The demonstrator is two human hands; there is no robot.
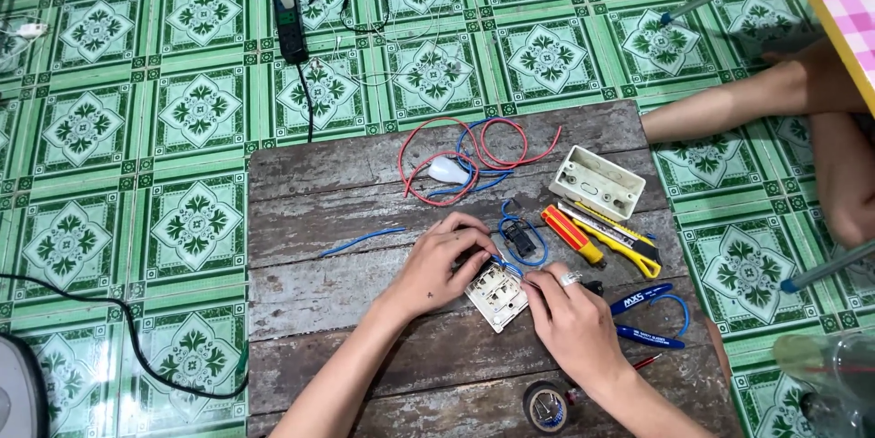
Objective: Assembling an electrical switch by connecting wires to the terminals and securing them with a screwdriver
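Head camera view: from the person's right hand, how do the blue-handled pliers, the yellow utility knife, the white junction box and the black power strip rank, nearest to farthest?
From the right hand:
1. Blue-handled pliers, just right.
2. Yellow utility knife, above right.
3. White junction box, farther up.
4. Black power strip, on the floor, top left.

a home floor: green patterned tiles (137,128), power strip (290,23), worn board (346,219).

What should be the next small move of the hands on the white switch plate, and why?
Probably the right hand should push the blue wire end into a terminal on the white switch plate while the left hand steadies it. Both hands already rest on the plate and the wire loops right above it; the terminals themselves are too small to see.
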